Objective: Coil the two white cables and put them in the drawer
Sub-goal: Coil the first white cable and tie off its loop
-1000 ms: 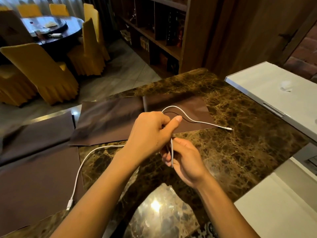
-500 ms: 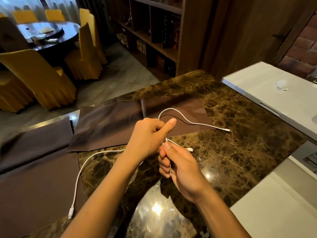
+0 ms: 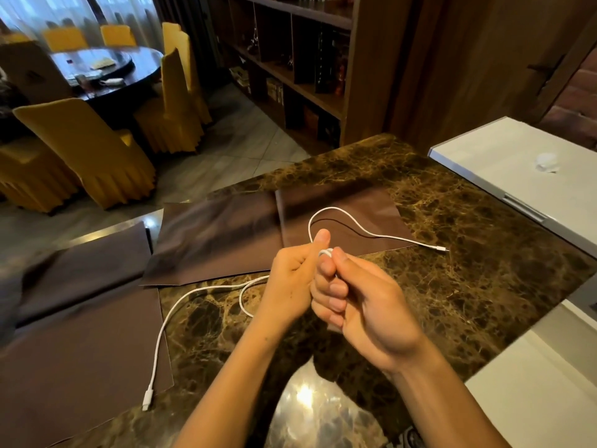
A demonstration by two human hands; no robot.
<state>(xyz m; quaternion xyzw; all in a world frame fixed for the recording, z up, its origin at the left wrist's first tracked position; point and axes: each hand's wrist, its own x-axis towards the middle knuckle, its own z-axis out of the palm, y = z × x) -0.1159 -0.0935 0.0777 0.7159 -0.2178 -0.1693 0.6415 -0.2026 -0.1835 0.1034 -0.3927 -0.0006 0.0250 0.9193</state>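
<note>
- Marble, dark brown veined with gold, forms the countertop point(image 3: 468, 270) where both hands work, touching each other above it.
- The left hand point(image 3: 292, 282) is curled into a fist with the thumb raised, gripping white cable inside it.
- The right hand point(image 3: 365, 299) has its fingers curled in and pinches a small white loop point(image 3: 326, 252) between thumb and forefinger, right against the left thumb.
- A far strand point(image 3: 332, 208) rises from the left thumb, arcs over a brown mat point(image 3: 371, 205) and ends in a plug point(image 3: 441, 248) lying on the marble.
- A near strand point(image 3: 164, 321) comes out from under the left hand, makes one loose bend, then runs left and toward the camera to a white connector point(image 3: 147, 399) at the edge of a second brown mat point(image 3: 80, 350).
- Whether these strands are one cable or two cannot be told; the joining part is hidden in the fists.
- On the right stands a white cabinet point(image 3: 504, 156) with a grey bar handle point(image 3: 523, 206) along its edge, shut; a small crumpled pale thing point(image 3: 546, 161) lies on top.
- Behind, a dark wooden shelf unit point(image 3: 323, 101) holds books point(image 3: 275, 89) in a lower compartment; the other compartments are too dim to read.
- Far left, yellow-covered chairs point(image 3: 87, 150) surround a round dark table point(image 3: 129, 69).
</note>
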